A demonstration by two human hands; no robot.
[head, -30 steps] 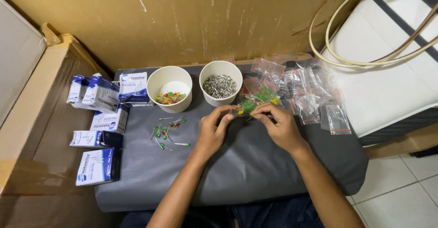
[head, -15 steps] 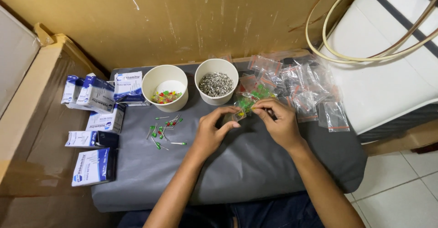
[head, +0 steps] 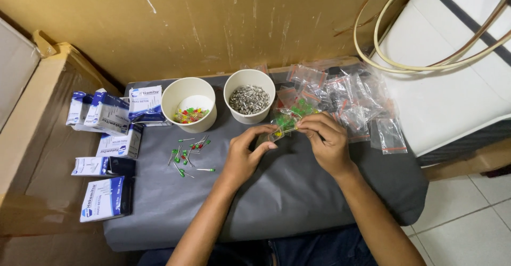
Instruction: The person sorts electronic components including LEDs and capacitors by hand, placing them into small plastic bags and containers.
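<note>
Both hands meet over the grey cushion. Together my left hand and my right hand pinch a small clear plastic bag with green and yellow LEDs inside. The left fingers grip its lower edge, the right fingers its upper right side. Several loose green and red LEDs lie on the cushion left of my left hand. Behind them stands a white cup with mixed coloured LEDs. A second white cup holds small metal parts.
A heap of small clear bags lies at the right rear of the cushion. Several blue and white boxes sit along the left. A brown wall rises behind. A white seat with a loop of hose is at right.
The hands stay together on the small bag, fingers shifting slightly. The view has drifted a little.
</note>
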